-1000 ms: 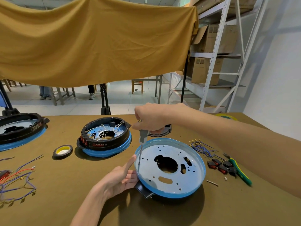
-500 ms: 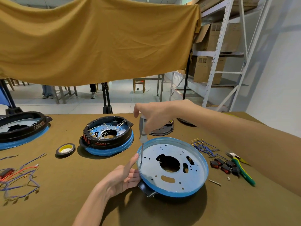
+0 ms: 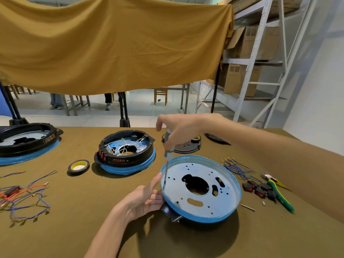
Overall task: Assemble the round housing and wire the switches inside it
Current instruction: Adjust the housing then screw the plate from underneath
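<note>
Person at a brown-covered bench [image 3: 74, 229], both forearms reaching in. Right hand [image 3: 178, 127] comes across from the right, fingers curled round the grey handle of a slim screwdriver [image 3: 168, 151], thumb pressed to the handle; the tool stands nearly upright, tip down on the pale plate just inside the left rim of the round housing [image 3: 201, 187]. That housing sits near the bench's front, right of centre: a shallow blue-rimmed pan with a large irregular hole in the middle, many small holes, and a black part under its near-left edge. Left hand [image 3: 143, 200] rests against the housing's left side, fingers fairly straight and laid along the outer wall, thumb up beside the rim near the screwdriver shaft. Behind and to the left, a second housing [image 3: 126, 151] with a black ring, red switches on its left face and white wires inside. A tape roll [image 3: 78, 167] lies just left of it. Far left, a larger black ring unit [image 3: 28, 142]. Loose red and blue wires [image 3: 24, 198] at the left edge. To the right of the housing: blue wire bundle [image 3: 236, 167], a cluster of black-and-red switches [image 3: 258, 189], green-handled pliers [image 3: 279, 192], a loose screw [image 3: 247, 208]. Ochre cloth [image 3: 111, 43] hangs across the back; metal shelving [image 3: 256, 53] with cartons stands at the right.
</note>
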Demonstrator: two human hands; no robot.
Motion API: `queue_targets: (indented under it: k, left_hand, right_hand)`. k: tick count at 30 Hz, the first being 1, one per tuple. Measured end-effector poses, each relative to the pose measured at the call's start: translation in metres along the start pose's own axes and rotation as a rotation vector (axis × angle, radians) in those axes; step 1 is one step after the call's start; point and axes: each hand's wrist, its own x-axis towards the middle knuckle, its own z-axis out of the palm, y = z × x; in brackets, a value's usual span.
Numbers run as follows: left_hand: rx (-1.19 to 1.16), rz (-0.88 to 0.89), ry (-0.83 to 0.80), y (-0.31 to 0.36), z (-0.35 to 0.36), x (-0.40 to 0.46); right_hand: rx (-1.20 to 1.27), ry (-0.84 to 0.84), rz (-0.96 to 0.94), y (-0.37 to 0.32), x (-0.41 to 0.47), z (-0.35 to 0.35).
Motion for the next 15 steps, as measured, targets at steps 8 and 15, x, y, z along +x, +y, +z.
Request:
queue_targets:
  k: [8,15]
  left_hand:
    - [0.018,0.000,0.015,-0.001,-0.002,0.004]
    - [0.011,0.000,-0.009,0.000,0.000,0.001]
  right_hand:
    - [0.024,0.014,0.024,-0.002,-0.002,0.006]
    - [-0.090,0.063,0.008,-0.006,-0.002,0.008]
